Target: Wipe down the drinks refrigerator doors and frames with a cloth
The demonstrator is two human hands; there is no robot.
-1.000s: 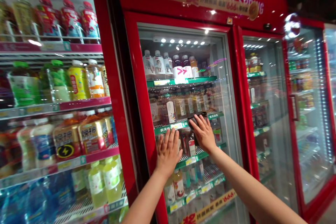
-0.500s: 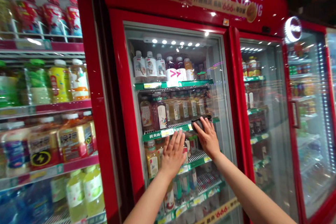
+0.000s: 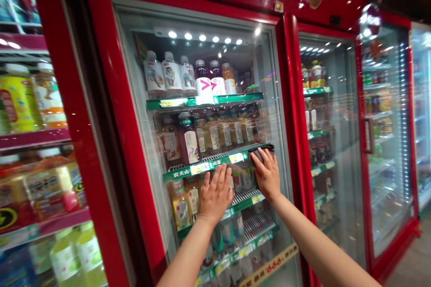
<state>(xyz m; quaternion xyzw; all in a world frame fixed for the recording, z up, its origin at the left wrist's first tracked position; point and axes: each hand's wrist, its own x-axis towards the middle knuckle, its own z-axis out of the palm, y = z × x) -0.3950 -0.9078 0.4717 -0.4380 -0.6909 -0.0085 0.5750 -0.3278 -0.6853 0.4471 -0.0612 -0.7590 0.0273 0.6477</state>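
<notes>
A closed glass door (image 3: 269, 112) of a red drinks cooler stands in front of me, with rows of bottles (image 3: 191, 141) on the green-edged shelves behind it. My left hand (image 3: 215, 193) lies flat against the glass with its fingers stretched out, below the middle shelf's label strip. To its right, my right hand (image 3: 267, 172) presses a dark folded cloth (image 3: 267, 148) to the same pane. Only the cloth's upper edge and a bit at the side show past the fingers. Both arms are reached out forward.
An open shelf unit with bottles (image 3: 50, 94) stands at the left, beyond the thick red frame (image 3: 107, 98). Right of the door runs a red post (image 3: 291, 76), then a second glass door (image 3: 343, 143). Another cooler with a handle (image 3: 369, 136) is farther right.
My view has turned right and come nearer to the door, so the left shelves slide out of view. Both hands stay on the glass, the cloth still under my right hand.
</notes>
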